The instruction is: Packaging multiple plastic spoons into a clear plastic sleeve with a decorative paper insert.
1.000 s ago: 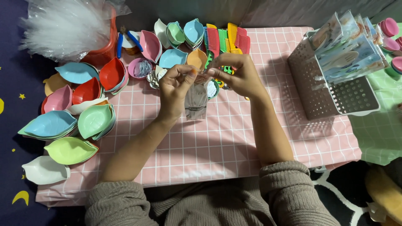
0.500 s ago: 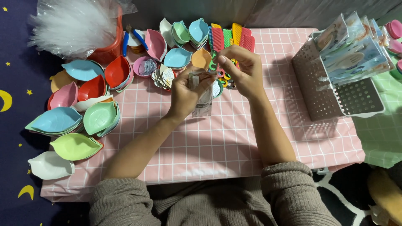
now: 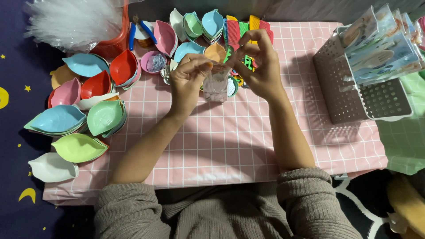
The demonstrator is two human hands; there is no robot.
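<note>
My left hand [image 3: 188, 82] and my right hand [image 3: 259, 66] both pinch the top edge of a small clear plastic bag [image 3: 216, 86] that hangs between them above the pink checked tablecloth [image 3: 221, 141]. The bag's mouth is pulled apart between the fingertips. Just behind the hands lie coloured combs [image 3: 241, 26] and a small pile of round colourful items [image 3: 237, 79], partly hidden by my fingers.
Leaf-shaped bowls in several colours [image 3: 79, 110] crowd the table's left side and back [image 3: 195, 26]. A red tub with a white plastic bundle [image 3: 75, 22] stands back left. A white perforated basket [image 3: 367, 93] holding packaged items [image 3: 380, 44] sits at the right.
The bag has been turned and lifted slightly, its mouth now spread open between both hands. My right hand's fingers have opened upward at the bag's edge.
</note>
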